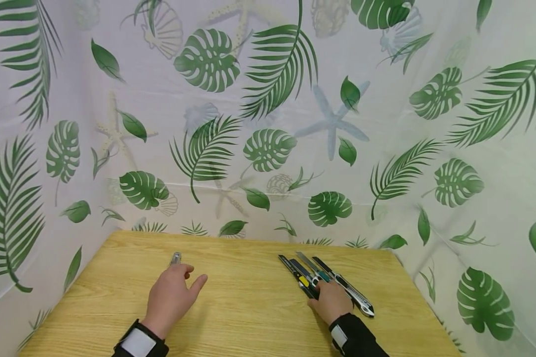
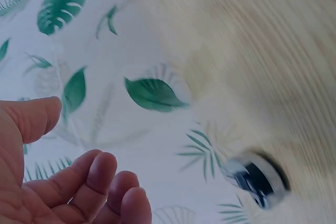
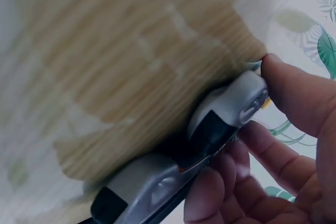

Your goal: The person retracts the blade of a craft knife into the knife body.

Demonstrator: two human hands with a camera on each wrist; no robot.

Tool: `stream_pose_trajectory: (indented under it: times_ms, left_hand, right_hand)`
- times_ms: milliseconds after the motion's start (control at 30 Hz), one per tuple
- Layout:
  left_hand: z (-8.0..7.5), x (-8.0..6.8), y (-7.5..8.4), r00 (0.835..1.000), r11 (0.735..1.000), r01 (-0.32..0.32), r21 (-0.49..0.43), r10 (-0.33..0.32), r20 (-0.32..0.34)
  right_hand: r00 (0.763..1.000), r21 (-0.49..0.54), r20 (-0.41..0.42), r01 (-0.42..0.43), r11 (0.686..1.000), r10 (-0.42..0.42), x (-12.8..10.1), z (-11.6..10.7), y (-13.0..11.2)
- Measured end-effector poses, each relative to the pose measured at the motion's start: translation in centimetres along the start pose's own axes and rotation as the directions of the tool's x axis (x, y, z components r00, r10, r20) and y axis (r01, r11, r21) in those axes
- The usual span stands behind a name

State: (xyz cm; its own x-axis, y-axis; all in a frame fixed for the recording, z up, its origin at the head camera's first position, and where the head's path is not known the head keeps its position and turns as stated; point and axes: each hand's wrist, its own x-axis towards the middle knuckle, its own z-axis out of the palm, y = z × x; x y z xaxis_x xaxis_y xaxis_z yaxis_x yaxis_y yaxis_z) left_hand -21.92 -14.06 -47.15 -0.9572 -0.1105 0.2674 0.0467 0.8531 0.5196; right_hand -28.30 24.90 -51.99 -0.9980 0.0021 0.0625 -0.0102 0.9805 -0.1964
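Nearest you, black wristbands [image 1: 162, 348] with pale panels circle both wrists. Your left hand [image 1: 171, 292] is loosely spread, holding nothing, just short of a small metallic piece [image 1: 175, 258] on the desk [image 1: 232, 302]. Your right hand [image 1: 332, 300] pinches the end of a grey-and-black knife handle [image 3: 223, 116]. Close beside it lie a silver knife [image 1: 357, 297] and a yellow-marked knife [image 1: 293, 271]; their small markings are too blurred to read. Beyond hangs a leaf-and-shell-printed cloth [image 1: 268, 111].
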Motion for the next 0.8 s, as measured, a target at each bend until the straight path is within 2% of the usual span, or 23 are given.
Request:
stream_pose_trajectory:
  times_ms: [200, 433, 800]
  left_hand:
    - [0.4, -1.5, 1.7, 0.997, 0.996, -0.071, -0.049, 0.071, -0.01]
    - [1.2, -2.3, 2.2, 0.99, 0.986, -0.136, -0.1, 0.137, 0.005]
    - [1.7, -3.0, 1.9, 0.976, 0.972, -0.216, -0.095, 0.217, 0.006]
  right_hand:
    - [0.996, -0.01, -0.055, 0.07, 0.997, -0.071, -0.2, 0.4, 0.1]
    - [0.994, -0.056, 0.006, 0.111, 0.992, -0.111, -0.1, -0.1, -0.6]
    - [0.965, -0.255, -0.004, 0.252, 0.933, -0.262, 0.2, -0.6, -1.6]
